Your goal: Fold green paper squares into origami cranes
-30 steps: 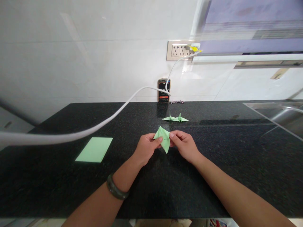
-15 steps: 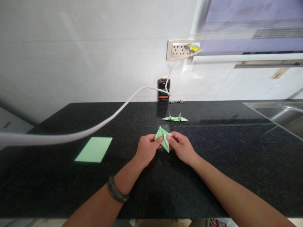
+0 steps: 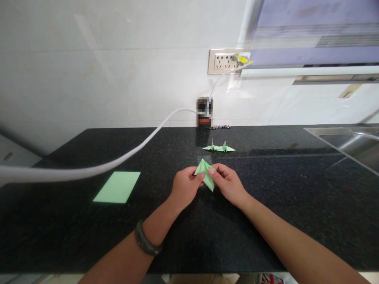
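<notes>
A piece of folded light green origami paper [image 3: 207,178] is held up over the dark countertop, its top corner pointing away from me. My left hand [image 3: 187,185] pinches its left side between thumb and fingers. On the other side, my right hand [image 3: 227,182] grips the right edge, thumb on top. The fingers beneath the paper are partly hidden. Just beyond the hands, two small green paper cranes [image 3: 219,148] sit side by side. A stack of flat green paper sheets [image 3: 117,187] lies to the left.
A phone [image 3: 204,112] leans on the tiled wall, with a beaded strap [image 3: 220,127] beside it. A white cable [image 3: 142,146] crosses from the left in front of the wall. The socket [image 3: 223,62] is above. A metal sink [image 3: 355,144] is at the right of the black countertop [image 3: 266,181].
The folded paper has turned slightly and its raised middle fold looks flatter under the thumbs. Both hands keep their hold, shifted very slightly right.
</notes>
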Motion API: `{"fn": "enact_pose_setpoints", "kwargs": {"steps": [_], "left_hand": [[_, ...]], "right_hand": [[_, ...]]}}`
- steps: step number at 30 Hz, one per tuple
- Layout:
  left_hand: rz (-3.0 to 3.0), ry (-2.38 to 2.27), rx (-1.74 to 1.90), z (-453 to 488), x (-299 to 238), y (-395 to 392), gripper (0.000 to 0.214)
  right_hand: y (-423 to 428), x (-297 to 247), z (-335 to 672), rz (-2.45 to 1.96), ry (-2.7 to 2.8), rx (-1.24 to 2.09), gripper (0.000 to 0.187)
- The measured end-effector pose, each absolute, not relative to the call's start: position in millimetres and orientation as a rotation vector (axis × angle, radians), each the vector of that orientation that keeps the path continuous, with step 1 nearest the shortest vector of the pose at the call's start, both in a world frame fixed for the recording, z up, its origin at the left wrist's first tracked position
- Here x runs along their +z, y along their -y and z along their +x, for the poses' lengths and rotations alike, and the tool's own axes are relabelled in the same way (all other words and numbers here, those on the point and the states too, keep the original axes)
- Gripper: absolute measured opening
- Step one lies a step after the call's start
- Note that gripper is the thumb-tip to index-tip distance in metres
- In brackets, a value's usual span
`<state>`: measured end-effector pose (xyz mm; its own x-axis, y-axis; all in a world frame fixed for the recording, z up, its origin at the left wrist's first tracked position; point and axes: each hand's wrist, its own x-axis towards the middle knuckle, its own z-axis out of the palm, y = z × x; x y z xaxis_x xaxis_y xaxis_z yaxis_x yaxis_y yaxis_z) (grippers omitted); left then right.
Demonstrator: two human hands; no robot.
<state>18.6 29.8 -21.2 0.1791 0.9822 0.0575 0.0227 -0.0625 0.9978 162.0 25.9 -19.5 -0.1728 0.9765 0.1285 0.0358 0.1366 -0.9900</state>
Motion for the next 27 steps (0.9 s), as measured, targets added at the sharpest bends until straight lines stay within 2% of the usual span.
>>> {"fn": "enact_pose_setpoints", "kwargs": {"steps": [18,27], "left_hand": [[1.473,-1.127,1.079,15.0,-8.8,-29.1,0.028],[1.381,-1.131,1.150,15.1,-14.0,-30.4,0.024]], "right_hand": [[-24.3,-22.8,164.2,-1.078,1.524,1.207,0.020],[-24.7,-19.2,160.8,-1.149,1.340,1.273,0.022]]}}
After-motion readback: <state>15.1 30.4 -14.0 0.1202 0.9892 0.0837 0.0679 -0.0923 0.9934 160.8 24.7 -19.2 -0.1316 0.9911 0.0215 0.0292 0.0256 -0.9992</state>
